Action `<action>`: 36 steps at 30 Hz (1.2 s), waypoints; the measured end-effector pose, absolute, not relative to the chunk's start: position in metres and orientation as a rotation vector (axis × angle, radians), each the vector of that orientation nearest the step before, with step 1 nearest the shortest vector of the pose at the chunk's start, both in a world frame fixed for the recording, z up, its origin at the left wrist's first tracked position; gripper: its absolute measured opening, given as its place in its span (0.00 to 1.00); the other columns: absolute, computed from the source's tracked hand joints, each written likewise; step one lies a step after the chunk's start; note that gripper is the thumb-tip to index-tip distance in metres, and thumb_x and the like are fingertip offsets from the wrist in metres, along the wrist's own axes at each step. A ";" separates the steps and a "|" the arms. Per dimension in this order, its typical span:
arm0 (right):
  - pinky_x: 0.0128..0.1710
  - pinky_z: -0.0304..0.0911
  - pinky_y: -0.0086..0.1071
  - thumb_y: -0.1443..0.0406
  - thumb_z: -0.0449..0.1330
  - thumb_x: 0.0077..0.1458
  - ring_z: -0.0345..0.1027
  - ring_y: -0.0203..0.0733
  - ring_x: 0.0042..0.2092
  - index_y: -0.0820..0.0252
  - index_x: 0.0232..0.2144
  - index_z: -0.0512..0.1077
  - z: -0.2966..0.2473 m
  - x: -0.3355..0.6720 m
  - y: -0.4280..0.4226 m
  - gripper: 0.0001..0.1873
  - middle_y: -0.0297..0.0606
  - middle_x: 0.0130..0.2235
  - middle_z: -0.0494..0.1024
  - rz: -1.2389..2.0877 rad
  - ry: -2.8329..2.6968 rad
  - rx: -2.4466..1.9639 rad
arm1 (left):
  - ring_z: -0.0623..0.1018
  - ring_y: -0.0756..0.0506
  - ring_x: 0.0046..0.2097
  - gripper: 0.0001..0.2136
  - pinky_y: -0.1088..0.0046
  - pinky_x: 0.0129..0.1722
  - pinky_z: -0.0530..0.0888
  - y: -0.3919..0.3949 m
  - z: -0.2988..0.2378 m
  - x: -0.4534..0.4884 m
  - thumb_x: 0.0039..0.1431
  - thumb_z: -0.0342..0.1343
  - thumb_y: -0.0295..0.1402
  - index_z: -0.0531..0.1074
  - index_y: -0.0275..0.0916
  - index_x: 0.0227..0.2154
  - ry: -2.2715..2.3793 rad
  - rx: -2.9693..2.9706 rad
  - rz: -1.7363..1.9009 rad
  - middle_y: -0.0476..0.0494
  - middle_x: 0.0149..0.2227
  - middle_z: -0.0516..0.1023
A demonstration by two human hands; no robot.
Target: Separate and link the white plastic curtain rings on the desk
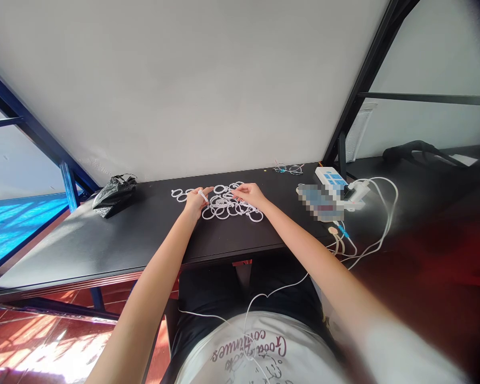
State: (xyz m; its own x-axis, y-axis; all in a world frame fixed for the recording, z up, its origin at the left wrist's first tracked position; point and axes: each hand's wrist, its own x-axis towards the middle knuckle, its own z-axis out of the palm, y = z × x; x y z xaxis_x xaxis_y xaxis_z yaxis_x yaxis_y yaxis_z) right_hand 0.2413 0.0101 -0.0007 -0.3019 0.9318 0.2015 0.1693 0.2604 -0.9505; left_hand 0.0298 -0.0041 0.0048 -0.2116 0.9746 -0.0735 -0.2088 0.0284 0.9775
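Observation:
White plastic rings, like curtain rings with small eyelets (223, 206), lie heaped and overlapping on the black table. My left hand (194, 200) is at the left edge of the heap, closed on a white piece (203, 196) that looks like a ring seen edge-on. Over the heap's right side, my right hand (251, 194) has thumb and fingertips pinched together at a white ring; its exact grip is too small to see clearly. A few more white rings (177, 194) lie left of my left hand, partly hidden behind it.
A crumpled black plastic bag (115, 195) lies at the left on the table (152, 229). Eyeglasses (290, 169) rest near the wall. On the right are a blurred-out phone (320, 201), a white power strip (331, 178) and white cables (390, 213). Another cable crosses my lap.

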 end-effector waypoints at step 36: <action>0.26 0.65 0.27 0.52 0.68 0.47 0.73 0.38 0.30 0.61 0.27 0.77 0.000 0.241 0.009 0.17 0.41 0.31 0.82 1.090 -1.707 -1.058 | 0.66 0.55 0.20 0.08 0.77 0.21 0.66 -0.002 0.006 0.028 0.48 0.59 0.27 0.68 0.37 0.32 1.269 0.788 1.412 0.51 0.26 0.71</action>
